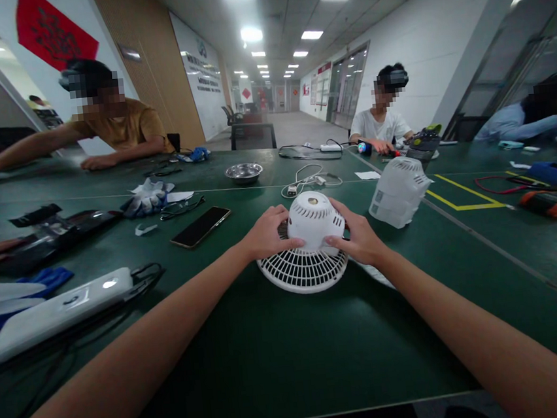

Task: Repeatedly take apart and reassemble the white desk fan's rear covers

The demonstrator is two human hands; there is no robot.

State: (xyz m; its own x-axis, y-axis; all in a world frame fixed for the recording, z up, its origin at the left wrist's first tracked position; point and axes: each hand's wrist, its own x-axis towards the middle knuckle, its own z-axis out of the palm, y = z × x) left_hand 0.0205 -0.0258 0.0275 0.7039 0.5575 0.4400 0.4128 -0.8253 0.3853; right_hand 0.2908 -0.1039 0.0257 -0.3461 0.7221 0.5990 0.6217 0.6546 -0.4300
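Observation:
A white fan motor housing (pixel 312 222) with slotted vents stands on a round white fan grille (pixel 307 272), which lies on the green table. My left hand (pixel 273 232) is closed on the housing's left side, thumb across its front. From the right, my right hand (pixel 357 231) grips the same housing with its thumb near the front too. Partly hidden behind my right wrist is a flat white piece (pixel 376 273). To the right of my hands stands a translucent bag (pixel 399 192) with a white slotted part in it.
A phone (pixel 201 227), a white power bank-like device (pixel 62 312) and gloves (pixel 147 197) lie on the left. Beyond my hands are a metal bowl (pixel 244 173) and a white cable (pixel 311 181). Co-workers sit across the table; an orange-black meter (pixel 556 203) lies far right.

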